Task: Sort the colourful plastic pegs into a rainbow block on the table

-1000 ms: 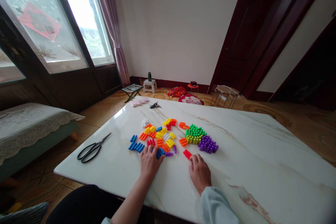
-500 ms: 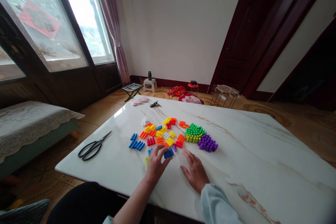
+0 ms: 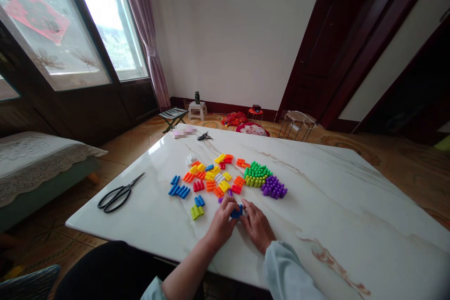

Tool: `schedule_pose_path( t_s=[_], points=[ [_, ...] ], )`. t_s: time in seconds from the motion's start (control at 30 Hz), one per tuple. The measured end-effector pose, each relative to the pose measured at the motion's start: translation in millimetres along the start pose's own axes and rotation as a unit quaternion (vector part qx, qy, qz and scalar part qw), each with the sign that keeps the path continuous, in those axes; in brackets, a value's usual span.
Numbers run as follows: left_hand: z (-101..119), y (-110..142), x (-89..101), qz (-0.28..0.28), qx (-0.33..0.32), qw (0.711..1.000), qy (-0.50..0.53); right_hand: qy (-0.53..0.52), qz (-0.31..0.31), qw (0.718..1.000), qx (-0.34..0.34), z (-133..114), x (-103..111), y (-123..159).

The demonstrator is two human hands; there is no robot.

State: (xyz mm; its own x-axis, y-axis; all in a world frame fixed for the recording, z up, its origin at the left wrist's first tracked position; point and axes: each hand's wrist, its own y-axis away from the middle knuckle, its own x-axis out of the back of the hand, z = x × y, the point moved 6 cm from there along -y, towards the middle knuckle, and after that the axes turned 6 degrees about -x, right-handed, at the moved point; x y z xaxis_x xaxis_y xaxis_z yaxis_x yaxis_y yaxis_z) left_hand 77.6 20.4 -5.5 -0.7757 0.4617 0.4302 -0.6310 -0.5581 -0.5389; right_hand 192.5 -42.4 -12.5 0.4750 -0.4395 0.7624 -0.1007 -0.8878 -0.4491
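Observation:
Near the front of the white marbled table (image 3: 316,215), my left hand (image 3: 223,220) pinches a blue plastic piece (image 3: 236,212) that looks like small tubes joined in a row. My right hand (image 3: 259,225) meets it from the right, its fingertips and thumb closed at the piece's edge. Fingers cover much of the piece. Just beyond my hands lie purple pieces (image 3: 230,193) and a spread of orange, yellow, red and white ones (image 3: 218,180). A lime-green piece (image 3: 197,212) and a blue piece (image 3: 199,200) lie left of my left hand.
Green pieces (image 3: 258,169) and purple pieces (image 3: 273,188) stand grouped at the right of the spread. Further blue pieces (image 3: 179,191) lie on its left. Black-handled scissors (image 3: 121,193) rest near the left edge, and pruning shears (image 3: 204,136) near the far edge.
My left hand has moved right with the blue piece, to my right hand. My right fingers have closed in on it. The view has shifted slightly.

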Motion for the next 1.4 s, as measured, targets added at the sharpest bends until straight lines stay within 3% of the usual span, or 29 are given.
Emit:
schedule_pose_path(
  t_s=[0.3,0.43,0.63,0.8,1.23,1.4],
  points=[
    [15.5,0.5,-8.3,-0.09,-0.005,0.995,-0.03,-0.023,0.007,0.999,-0.038,3.5,3.9,-0.1],
    [14.2,1.3,-13.0,-0.135,-0.021,0.988,-0.077,-0.012,0.049,0.997,-0.05,7.4,6.2,1.3],
    [-6.9,2.6,-15.0,-0.115,0.029,0.974,-0.193,0.012,0.11,0.992,-0.061,17.7,6.1,2.7],
    [-6.6,3.1,-18.3,-0.145,0.028,0.96,-0.237,0.01,0.133,0.986,-0.099,26.7,8.4,4.1],
    [-7.7,4.8,-20.3,-0.137,0.02,0.956,-0.26,-0.024,0.129,0.981,-0.141,37.7,7.0,6.3],
    [-6.9,3.5,-20.5,-0.133,0.023,0.957,-0.257,-0.021,0.15,0.971,-0.185,55.8,9.6,-7.5]
  ],
)
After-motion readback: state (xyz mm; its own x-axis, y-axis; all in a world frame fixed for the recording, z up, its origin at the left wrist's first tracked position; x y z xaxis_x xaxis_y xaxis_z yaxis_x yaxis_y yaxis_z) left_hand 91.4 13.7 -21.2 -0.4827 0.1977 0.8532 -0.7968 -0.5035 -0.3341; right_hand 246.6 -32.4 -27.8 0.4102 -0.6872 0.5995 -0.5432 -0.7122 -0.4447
